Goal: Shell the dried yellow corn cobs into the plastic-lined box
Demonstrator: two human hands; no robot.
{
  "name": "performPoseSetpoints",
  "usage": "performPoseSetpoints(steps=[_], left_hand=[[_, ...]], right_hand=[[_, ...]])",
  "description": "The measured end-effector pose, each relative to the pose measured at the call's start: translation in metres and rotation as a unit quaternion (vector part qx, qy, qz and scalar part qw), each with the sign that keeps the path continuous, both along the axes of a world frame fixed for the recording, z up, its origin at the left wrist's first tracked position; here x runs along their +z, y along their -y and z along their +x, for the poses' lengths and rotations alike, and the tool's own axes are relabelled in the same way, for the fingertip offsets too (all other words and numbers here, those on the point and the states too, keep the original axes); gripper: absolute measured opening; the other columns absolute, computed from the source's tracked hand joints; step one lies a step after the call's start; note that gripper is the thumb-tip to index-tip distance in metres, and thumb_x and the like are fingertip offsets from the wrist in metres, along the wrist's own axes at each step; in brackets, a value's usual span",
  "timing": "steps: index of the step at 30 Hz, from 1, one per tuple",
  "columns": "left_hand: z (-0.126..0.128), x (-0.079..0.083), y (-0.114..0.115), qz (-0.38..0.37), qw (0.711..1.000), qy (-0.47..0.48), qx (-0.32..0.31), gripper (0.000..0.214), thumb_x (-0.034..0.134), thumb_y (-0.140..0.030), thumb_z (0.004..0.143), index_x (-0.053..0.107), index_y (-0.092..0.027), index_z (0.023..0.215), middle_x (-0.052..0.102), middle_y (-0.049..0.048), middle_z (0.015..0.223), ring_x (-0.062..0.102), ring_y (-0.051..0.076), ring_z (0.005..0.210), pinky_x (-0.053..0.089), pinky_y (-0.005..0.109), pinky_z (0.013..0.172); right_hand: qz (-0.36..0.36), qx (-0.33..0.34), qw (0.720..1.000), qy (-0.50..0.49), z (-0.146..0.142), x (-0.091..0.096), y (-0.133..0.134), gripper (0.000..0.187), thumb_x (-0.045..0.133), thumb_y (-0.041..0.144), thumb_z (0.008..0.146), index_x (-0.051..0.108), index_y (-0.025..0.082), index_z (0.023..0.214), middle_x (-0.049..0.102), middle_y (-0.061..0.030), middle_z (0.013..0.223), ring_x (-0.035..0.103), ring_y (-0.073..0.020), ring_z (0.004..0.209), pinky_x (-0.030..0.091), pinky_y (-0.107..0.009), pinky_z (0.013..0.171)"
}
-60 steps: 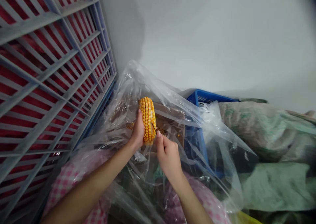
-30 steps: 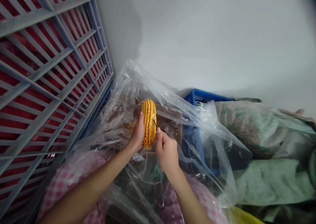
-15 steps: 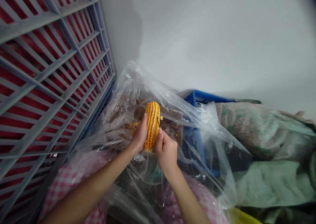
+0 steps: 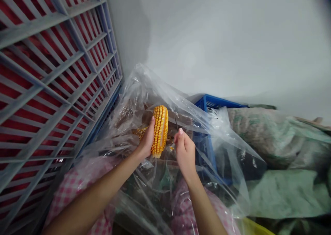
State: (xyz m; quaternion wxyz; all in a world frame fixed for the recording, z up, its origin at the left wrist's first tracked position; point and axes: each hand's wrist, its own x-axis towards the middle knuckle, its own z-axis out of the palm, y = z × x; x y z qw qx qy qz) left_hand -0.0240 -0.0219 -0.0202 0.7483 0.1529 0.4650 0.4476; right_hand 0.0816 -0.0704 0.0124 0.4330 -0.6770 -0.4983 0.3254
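An ear of corn stands nearly upright in my left hand, which is closed around its left side. A pale bare strip runs down the right side of the ear, where kernels are gone. My right hand is apart from the ear, to its right, pinching a thin dark pointed tool that sticks up past the thumb; its exact kind is too small to tell. Loose kernels lie below, behind my left hand, on clear plastic sheeting spread over my lap and a box.
A tall slatted plastic crate with red behind it rises on the left. On the right are a blue crate, a dirty woven sack and a pale green sack. A white wall stands behind.
My right hand with the thin tool has moved right, away from the ear of corn. The kernel that stood out at the tool's tip no longer shows there. My left hand stays on the ear.
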Motion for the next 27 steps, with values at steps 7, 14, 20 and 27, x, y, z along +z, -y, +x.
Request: performPoseSetpoints(steps=[7,14,20,27], left_hand=[[-0.006,0.015,-0.001,0.005,0.994,0.067,-0.081,0.055,0.047,-0.06,0.073,0.062,-0.011,0.094,0.066,0.0065,0.062,0.061,0.015,0.053,0.047,0.022,0.047],[-0.006,0.017,0.001,-0.009,0.992,0.066,-0.105,0.061,0.045,-0.063,0.072,0.062,-0.012,0.1,0.069,0.009,0.07,0.064,0.017,0.058,0.048,0.024,0.05],[-0.005,0.011,0.003,0.008,0.979,0.173,-0.109,0.06,0.046,-0.061,0.073,0.06,-0.014,0.108,0.069,0.0097,0.088,0.065,0.02,0.081,0.051,0.027,0.067],[-0.006,0.015,0.0,0.018,0.977,0.188,-0.094,0.057,0.046,-0.057,0.075,0.057,-0.013,0.11,0.068,0.0107,0.087,0.065,0.02,0.075,0.052,0.029,0.066]], right_hand=[[0.018,-0.051,0.995,-0.086,0.007,-0.002,-0.001,0.03,0.035,0.046,0.085,0.049,0.02,0.08,0.035,0.0066,0.054,0.032,-0.0071,0.046,0.027,-0.02,0.045],[0.061,-0.091,0.972,-0.21,0.014,-0.004,-0.007,0.033,0.045,0.039,0.082,0.035,0.023,0.11,0.057,0.0037,0.07,0.047,-0.0078,0.055,0.039,-0.022,0.056],[-0.031,-0.063,0.942,-0.328,0.008,-0.012,-0.012,0.024,0.055,0.039,0.074,0.051,0.018,0.082,0.051,0.0044,0.066,0.042,-0.0049,0.049,0.033,-0.018,0.046],[-0.032,-0.039,0.963,-0.265,0.002,-0.012,-0.01,0.024,0.048,0.043,0.079,0.052,0.02,0.083,0.037,0.0085,0.049,0.031,-0.0057,0.04,0.024,-0.018,0.04]])
